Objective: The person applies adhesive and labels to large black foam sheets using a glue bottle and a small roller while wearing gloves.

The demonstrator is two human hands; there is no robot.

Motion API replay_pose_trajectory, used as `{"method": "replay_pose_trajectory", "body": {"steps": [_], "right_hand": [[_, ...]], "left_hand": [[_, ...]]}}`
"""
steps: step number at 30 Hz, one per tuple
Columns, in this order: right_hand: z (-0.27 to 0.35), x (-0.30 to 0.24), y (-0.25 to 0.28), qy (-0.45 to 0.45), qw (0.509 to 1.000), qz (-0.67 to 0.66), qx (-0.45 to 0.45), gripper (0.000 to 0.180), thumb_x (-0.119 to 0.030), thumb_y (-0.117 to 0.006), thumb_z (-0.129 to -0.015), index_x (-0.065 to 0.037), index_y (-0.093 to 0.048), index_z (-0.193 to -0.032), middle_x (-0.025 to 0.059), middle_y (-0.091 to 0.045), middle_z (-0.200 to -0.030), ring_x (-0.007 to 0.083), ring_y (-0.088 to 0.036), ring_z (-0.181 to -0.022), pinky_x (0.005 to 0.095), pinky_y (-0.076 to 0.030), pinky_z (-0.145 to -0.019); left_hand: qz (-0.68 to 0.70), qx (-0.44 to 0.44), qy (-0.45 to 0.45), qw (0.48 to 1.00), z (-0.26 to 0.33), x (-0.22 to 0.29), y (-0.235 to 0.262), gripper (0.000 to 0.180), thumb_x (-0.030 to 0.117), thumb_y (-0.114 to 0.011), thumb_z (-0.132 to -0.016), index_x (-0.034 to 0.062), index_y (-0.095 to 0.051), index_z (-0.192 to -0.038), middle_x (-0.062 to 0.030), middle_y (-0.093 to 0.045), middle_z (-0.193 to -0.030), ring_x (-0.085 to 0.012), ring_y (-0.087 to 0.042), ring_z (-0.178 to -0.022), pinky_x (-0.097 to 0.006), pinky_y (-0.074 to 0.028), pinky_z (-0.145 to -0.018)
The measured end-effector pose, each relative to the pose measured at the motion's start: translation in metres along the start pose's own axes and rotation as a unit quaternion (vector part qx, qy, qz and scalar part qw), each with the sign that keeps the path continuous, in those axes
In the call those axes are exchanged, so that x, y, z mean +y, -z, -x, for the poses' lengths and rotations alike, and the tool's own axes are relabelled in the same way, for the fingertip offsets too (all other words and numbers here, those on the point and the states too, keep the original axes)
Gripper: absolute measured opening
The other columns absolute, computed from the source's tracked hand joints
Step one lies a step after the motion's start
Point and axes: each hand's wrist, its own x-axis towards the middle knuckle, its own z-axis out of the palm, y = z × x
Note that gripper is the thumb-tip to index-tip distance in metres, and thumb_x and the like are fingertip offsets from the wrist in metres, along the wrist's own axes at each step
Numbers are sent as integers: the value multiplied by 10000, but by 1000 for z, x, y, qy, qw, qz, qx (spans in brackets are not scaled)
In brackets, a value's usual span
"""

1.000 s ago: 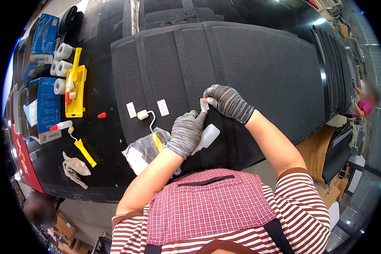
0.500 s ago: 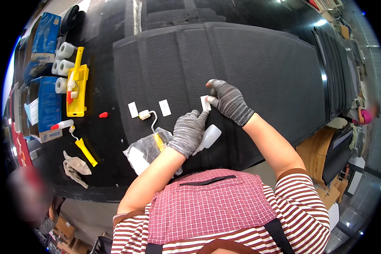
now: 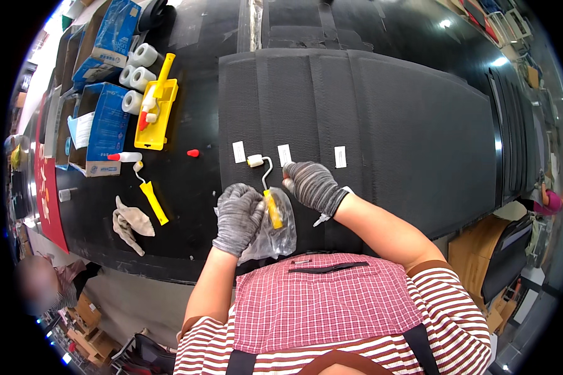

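Note:
Both my hands wear grey knitted gloves with bare fingertips. My left hand [image 3: 238, 217] is closed on the clear plastic bag [image 3: 280, 234], whose film shows on both sides of its fingers. My right hand [image 3: 313, 186] hovers just below the middle white label [image 3: 284, 155], fingers curled in; whether they hold anything is hidden. Between the hands lies a small paint roller [image 3: 273, 209], its yellow handle on or under the bag. Two more white labels, the left one [image 3: 239, 152] and the right one [image 3: 340, 157], lie on the black ribbed mat [image 3: 419, 125]. A squeeze bottle [image 3: 322, 219] is mostly covered by my right wrist.
To the left are a yellow tray [image 3: 162, 125] with a roller and red-tipped bottle, white rolls [image 3: 145, 55], blue boxes [image 3: 109, 119], another bottle [image 3: 128, 157], a second roller [image 3: 153, 203], a red cap [image 3: 193, 153] and a glove [image 3: 134, 222]. Stacked black sheets [image 3: 513, 131] stand right.
My hands have left the right-hand label, which now lies flat on the mat. My left hand has moved down-left onto the bag; the right has come toward the roller. The view has shifted.

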Motion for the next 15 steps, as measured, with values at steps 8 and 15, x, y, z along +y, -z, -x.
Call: {"method": "replay_pose_trajectory", "body": {"steps": [8, 15], "right_hand": [[18, -45, -28, -39, 993, 80, -79, 487, -505, -585, -876, -27, -628, -957, 146, -688, -811, 292, -692, -800, 411, -544, -699], [45, -11, -27, -14, 986, -71, 148, 341, -306, -611, -873, -7, -541, -1022, 170, -640, -711, 332, -663, -648, 439, -521, -578]], "left_hand": [[550, 194, 159, 796, 47, -20, -16, 170, 93, -678, -874, 8, -663, -1021, -46, -682, -992, -125, -623, -902, -278, -502, -853], [496, 194, 127, 837, 40, -21, -26, 158, 87, -690, -869, 20, -653, -1007, -46, -669, -987, -134, -615, -911, -284, -490, -869]]}}
